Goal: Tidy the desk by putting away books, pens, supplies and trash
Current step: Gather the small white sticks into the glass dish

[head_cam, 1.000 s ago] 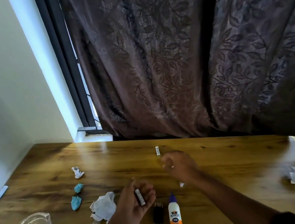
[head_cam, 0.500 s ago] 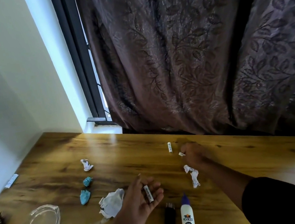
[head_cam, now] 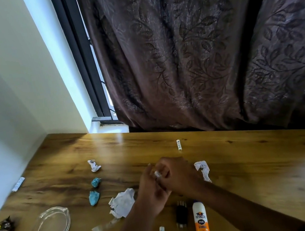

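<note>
Meeting over the surface [head_cam: 236,161], left hand [head_cam: 151,188] and right hand [head_cam: 177,173] close together around a small white stick [head_cam: 157,174]; another stick [head_cam: 179,144] lies beyond, lengthwise away, nearer the right hand.

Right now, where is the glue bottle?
The glue bottle lies near the desk's front edge, just right of the black plug.

1. Single head-worn wide-angle view; no second view overlaps it.
2. Faces forward and down across the wooden desk [head_cam: 236,161], toward the curtain [head_cam: 196,47] at 12 o'clock.
3. Close range: forearms enter from 6 o'clock.
</note>
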The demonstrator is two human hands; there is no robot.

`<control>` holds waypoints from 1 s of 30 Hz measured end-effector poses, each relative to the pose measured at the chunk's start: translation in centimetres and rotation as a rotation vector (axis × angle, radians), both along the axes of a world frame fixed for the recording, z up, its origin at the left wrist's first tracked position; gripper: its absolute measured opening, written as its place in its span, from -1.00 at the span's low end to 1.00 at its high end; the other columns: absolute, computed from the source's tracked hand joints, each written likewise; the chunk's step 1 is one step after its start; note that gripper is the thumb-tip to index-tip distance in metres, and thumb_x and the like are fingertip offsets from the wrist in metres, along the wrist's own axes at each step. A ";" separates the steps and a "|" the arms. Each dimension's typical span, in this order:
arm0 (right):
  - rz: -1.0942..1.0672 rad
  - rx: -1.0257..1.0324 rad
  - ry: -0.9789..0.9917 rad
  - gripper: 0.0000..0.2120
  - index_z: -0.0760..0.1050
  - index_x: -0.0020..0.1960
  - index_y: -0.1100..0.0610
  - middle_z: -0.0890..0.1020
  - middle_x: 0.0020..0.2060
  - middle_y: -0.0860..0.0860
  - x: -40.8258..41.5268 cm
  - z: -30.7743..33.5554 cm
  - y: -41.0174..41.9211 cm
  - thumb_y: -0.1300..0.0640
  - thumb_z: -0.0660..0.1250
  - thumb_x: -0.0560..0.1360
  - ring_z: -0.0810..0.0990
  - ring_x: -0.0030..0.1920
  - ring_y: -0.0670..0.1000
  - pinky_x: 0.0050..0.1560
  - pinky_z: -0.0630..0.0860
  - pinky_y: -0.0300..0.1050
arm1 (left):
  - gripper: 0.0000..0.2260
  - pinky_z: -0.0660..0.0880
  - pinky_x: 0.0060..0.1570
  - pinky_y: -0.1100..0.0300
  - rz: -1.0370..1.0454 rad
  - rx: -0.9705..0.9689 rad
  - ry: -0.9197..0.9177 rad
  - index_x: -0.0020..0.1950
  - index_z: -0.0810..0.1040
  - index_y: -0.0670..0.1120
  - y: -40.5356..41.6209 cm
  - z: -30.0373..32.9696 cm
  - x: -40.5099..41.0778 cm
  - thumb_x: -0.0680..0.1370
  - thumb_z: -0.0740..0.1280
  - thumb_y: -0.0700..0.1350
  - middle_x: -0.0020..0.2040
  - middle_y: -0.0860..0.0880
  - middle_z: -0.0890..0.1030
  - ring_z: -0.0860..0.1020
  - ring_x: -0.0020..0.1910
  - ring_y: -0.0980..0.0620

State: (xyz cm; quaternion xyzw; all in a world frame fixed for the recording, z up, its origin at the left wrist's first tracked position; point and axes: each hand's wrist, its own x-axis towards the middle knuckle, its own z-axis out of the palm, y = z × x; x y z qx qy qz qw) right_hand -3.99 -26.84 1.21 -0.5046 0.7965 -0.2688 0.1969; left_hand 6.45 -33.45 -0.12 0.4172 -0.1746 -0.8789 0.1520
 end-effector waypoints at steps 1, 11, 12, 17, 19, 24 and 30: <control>0.017 0.008 0.025 -0.79 0.60 0.13 -0.09 0.71 -0.09 -0.16 0.5 0.0 0.0 -0.06 0.41 0.51 0.65 -0.11 -0.21 -0.11 0.61 -0.24 | -0.58 0.61 -0.19 0.10 -0.006 0.007 0.007 0.18 0.60 -0.23 0.0 -0.1 0.1 0.70 0.18 0.10 -0.02 -0.21 0.72 0.72 -0.09 -0.10; -0.193 0.052 0.176 -0.66 0.57 0.32 0.03 0.61 0.24 0.03 -8.8 -4.8 -3.9 0.10 0.40 0.54 0.56 0.24 0.07 0.23 0.51 -0.08 | -0.60 0.60 -0.01 -0.07 0.107 0.065 0.022 0.20 0.55 -0.24 -1.1 -2.8 1.0 0.69 0.22 0.09 -0.04 -0.24 0.69 0.67 -0.05 -0.20; -0.176 0.146 0.257 -0.58 0.51 0.40 0.01 0.56 0.32 0.04 -10.0 -5.5 -4.4 0.07 0.38 0.55 0.50 0.32 0.11 0.29 0.46 -0.06 | -0.58 0.60 0.02 -0.09 0.114 0.072 0.025 0.24 0.54 -0.25 -1.3 -2.9 1.1 0.69 0.22 0.10 -0.02 -0.25 0.69 0.66 -0.02 -0.22; -0.126 0.345 0.443 -0.57 0.48 0.45 -0.05 0.47 0.44 0.04 -11.6 -8.1 -5.1 0.00 0.32 0.58 0.41 0.41 0.18 0.39 0.43 0.08 | -0.52 0.58 0.11 -0.14 0.145 0.097 0.068 0.35 0.51 -0.26 -1.9 -3.1 1.6 0.68 0.22 0.13 0.07 -0.28 0.68 0.65 0.06 -0.26; -0.148 0.304 0.500 -0.68 0.57 0.34 0.01 0.55 0.33 0.04 -11.4 -8.7 -5.3 0.06 0.35 0.59 0.49 0.33 0.15 0.32 0.49 0.02 | -0.50 0.58 0.11 -0.14 0.145 0.097 0.076 0.36 0.51 -0.25 -2.1 -3.1 1.7 0.67 0.23 0.15 0.10 -0.28 0.67 0.66 0.07 -0.26; -0.254 0.111 0.343 -0.83 0.67 -0.08 0.01 0.69 -0.05 0.00 -9.4 -7.8 -4.1 0.24 0.36 0.51 0.65 0.00 0.05 -0.05 0.56 -0.13 | -0.48 0.56 0.16 -0.15 0.151 0.083 0.072 0.35 0.51 -0.25 -2.0 -2.9 1.8 0.65 0.24 0.17 0.12 -0.29 0.68 0.64 0.13 -0.28; -0.171 -0.216 -0.043 -0.82 0.53 0.06 -0.03 0.66 -0.12 -0.18 -0.9 -1.4 -1.4 0.16 0.45 0.51 0.63 -0.16 -0.23 -0.20 0.60 -0.31 | -0.46 0.56 0.16 -0.13 0.160 0.069 0.064 0.34 0.52 -0.25 -1.6 -2.5 1.7 0.65 0.21 0.19 0.15 -0.28 0.68 0.65 0.14 -0.24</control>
